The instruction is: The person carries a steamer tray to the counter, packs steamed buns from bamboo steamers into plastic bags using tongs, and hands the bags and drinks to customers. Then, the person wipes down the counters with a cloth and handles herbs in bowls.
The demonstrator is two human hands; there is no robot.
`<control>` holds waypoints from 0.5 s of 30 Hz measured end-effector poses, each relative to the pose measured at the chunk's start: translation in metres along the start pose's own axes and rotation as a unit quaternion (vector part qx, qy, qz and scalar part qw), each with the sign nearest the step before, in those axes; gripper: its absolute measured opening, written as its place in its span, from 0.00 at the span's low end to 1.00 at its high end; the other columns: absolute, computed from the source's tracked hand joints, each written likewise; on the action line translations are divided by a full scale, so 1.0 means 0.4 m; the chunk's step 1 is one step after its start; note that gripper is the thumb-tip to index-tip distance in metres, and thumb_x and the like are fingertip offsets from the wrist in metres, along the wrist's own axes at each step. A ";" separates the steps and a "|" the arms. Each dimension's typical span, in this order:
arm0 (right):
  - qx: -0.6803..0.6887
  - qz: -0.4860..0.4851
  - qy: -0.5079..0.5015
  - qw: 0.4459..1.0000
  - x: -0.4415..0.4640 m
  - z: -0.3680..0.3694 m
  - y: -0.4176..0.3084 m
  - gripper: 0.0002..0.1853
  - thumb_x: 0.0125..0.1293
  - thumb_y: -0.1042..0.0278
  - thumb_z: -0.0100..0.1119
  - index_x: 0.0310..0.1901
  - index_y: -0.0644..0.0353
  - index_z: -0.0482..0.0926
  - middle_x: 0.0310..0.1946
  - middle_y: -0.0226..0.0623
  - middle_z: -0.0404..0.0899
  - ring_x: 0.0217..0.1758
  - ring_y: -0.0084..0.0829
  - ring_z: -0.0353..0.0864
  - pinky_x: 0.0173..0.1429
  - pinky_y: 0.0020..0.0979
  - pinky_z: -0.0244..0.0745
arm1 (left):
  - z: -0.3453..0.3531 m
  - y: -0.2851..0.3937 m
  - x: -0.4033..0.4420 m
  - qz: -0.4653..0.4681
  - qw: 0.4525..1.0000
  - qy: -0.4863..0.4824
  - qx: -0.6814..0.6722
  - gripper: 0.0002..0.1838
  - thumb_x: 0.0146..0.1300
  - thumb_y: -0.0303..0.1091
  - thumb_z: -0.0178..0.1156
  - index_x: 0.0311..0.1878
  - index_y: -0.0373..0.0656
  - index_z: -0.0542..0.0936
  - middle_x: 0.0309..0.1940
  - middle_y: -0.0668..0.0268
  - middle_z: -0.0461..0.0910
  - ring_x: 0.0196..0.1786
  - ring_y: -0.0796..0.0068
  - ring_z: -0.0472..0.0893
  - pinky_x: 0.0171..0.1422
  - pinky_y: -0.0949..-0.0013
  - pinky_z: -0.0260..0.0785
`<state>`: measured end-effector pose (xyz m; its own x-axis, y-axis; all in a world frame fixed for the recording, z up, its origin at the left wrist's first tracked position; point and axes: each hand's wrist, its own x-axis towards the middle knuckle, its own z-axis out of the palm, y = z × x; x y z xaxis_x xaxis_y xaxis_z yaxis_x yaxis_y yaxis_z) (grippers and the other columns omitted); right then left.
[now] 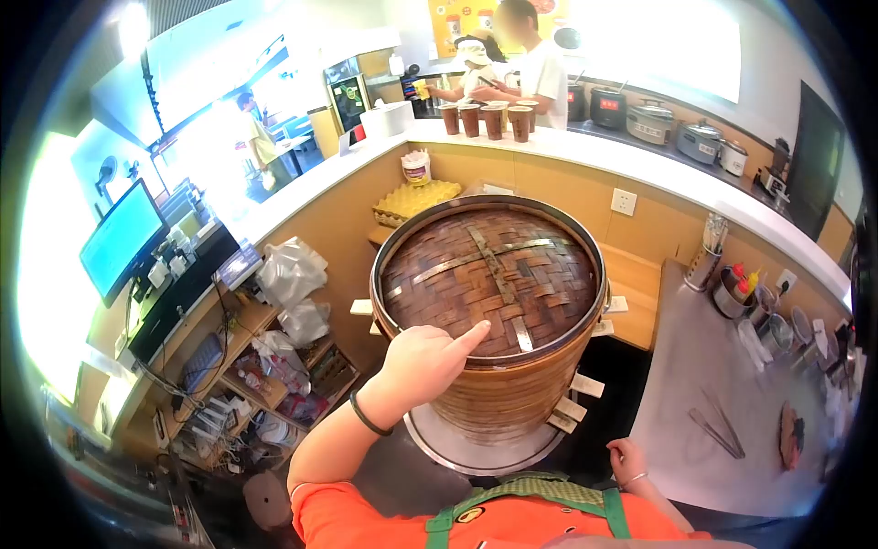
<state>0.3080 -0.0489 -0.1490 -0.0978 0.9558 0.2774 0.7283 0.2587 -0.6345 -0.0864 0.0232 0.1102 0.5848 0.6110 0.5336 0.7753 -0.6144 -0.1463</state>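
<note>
Worn on the head of a person in an orange top (pixel 578 523) with green apron straps (pixel 441 528), a single camera looks forward and down over a tall, round, tan bamboo steamer (pixel 512 398), its woven brown lid (pixel 544 279) seen from above, close up and mid-frame. The wearer's left hand (pixel 425 361) and chest enter from below, near the lens. Fisheye-like distortion bows the long white countertop (pixel 640 169) and blackens the corners. Beyond it, the view reaches across the room to a small-looking person in a white shirt (pixel 546 82), taking in a blue-lit flat monitor (pixel 123 240) at left and a grey metal worktable (pixel 677 366) at right.
</note>
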 end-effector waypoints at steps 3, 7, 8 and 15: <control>-0.002 0.012 -0.003 1.000 -0.017 0.002 0.007 0.04 0.53 0.78 0.52 0.29 0.60 0.76 0.26 0.43 0.74 0.32 0.43 0.74 0.37 0.38 0.71 | 0.021 -0.008 0.010 0.035 0.997 0.063 -0.038 0.27 0.45 0.27 0.56 0.54 0.44 0.72 0.16 0.67 0.74 0.22 0.67 0.75 0.26 0.64 0.67; 0.000 0.034 0.001 0.999 -0.033 -0.001 0.016 0.04 0.52 0.78 0.52 0.29 0.61 0.77 0.25 0.43 0.73 0.30 0.44 0.73 0.35 0.38 0.70 | 0.038 0.000 0.035 0.054 0.994 0.082 -0.045 0.27 0.45 0.26 0.56 0.54 0.43 0.71 0.18 0.66 0.75 0.23 0.67 0.75 0.27 0.65 0.68; 0.000 0.047 -0.002 0.999 -0.037 -0.005 0.015 0.04 0.52 0.78 0.52 0.29 0.61 0.77 0.24 0.44 0.73 0.29 0.44 0.73 0.35 0.38 0.70 | 0.037 0.006 0.043 0.055 0.993 0.087 -0.056 0.26 0.44 0.24 0.55 0.53 0.42 0.73 0.19 0.66 0.75 0.24 0.68 0.76 0.27 0.65 0.69; 0.000 0.075 0.002 0.997 -0.060 -0.007 0.037 0.04 0.53 0.78 0.52 0.29 0.61 0.77 0.25 0.44 0.74 0.28 0.43 0.73 0.33 0.37 0.70 | 0.034 0.026 0.052 0.055 0.997 0.013 -0.060 0.26 0.46 0.25 0.55 0.53 0.41 0.72 0.16 0.66 0.72 0.21 0.67 0.73 0.26 0.64 0.65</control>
<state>0.3231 -0.0684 -0.1629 0.0138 0.9832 0.1820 0.7352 0.1134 -0.6683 -0.0632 0.0362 0.1084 0.6579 0.5242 0.5406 0.6713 -0.7336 -0.1056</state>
